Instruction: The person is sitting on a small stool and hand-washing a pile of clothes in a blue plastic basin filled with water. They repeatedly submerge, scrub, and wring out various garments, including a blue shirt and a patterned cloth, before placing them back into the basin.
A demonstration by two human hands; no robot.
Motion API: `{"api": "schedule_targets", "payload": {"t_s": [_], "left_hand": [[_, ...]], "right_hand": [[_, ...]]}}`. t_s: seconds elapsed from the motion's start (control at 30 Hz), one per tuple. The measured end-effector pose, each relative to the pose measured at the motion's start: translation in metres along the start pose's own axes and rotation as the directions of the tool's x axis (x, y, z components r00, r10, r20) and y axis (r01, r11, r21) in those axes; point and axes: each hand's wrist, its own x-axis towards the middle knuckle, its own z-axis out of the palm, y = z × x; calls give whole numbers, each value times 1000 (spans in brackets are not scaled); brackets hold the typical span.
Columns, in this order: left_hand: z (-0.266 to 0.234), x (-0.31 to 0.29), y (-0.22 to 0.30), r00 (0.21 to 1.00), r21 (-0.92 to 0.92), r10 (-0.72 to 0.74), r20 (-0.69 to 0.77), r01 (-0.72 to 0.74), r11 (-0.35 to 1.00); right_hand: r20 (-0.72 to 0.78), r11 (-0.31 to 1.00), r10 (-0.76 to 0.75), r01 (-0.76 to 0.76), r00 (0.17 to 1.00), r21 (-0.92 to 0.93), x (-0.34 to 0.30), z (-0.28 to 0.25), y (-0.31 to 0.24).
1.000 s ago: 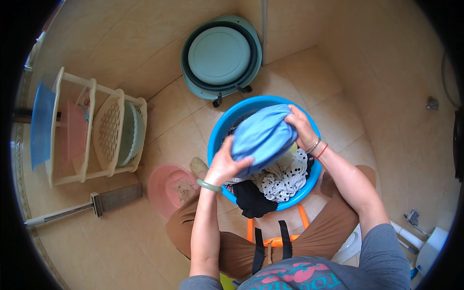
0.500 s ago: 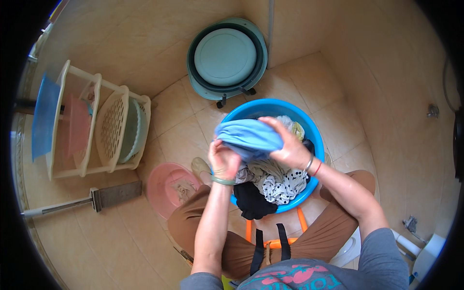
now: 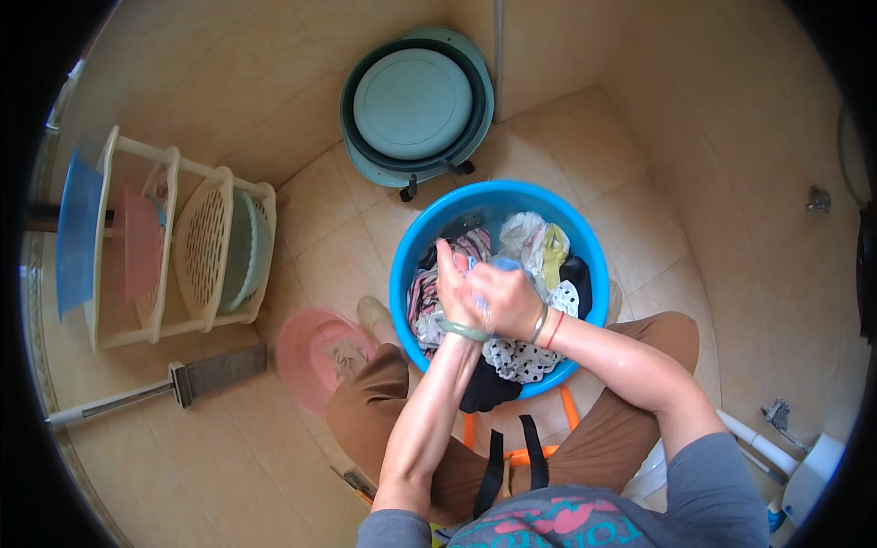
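Over a blue basin [image 3: 592,265] of laundry, my two hands meet around a light blue cloth [image 3: 498,264], mostly hidden in them. My right hand [image 3: 513,297] is a fist wrapped round it. My left hand [image 3: 454,290] is pressed against the right, thumb pointing up, also on the cloth; its other fingers are partly hidden. Below lie a striped garment [image 3: 424,297], a white cloth with black dots [image 3: 525,363], a black cloth [image 3: 489,391], a yellowish piece [image 3: 554,248] and a whitish piece [image 3: 522,236].
A pink basin [image 3: 294,361] with a pale cloth in it stands left of my knee. Behind the blue basin, a folded green tub [image 3: 413,102] leans at the wall. A cream rack [image 3: 174,242] holding basins and a flat mop [image 3: 219,374] are at the left.
The blue cloth, spread between my hands before, is now bunched up and squeezed between them. My hands have come together, and the striped garment underneath shows more.
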Motion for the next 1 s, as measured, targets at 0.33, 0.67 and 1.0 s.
{"api": "schedule_targets", "payload": {"t_s": [0.33, 0.67, 1.0], "left_hand": [[-33, 32, -33, 970, -70, -197, 139, 208, 976], [8, 0, -71, 989, 29, -123, -83, 126, 992], [18, -12, -73, 988, 76, -61, -140, 72, 994]], "right_hand": [[82, 999, 9, -5, 997, -46, -15, -7, -15], [58, 926, 359, -348, 931, -148, -23, -24, 59], [110, 838, 532, -502, 840, -213, -25, 3, 90]]}}
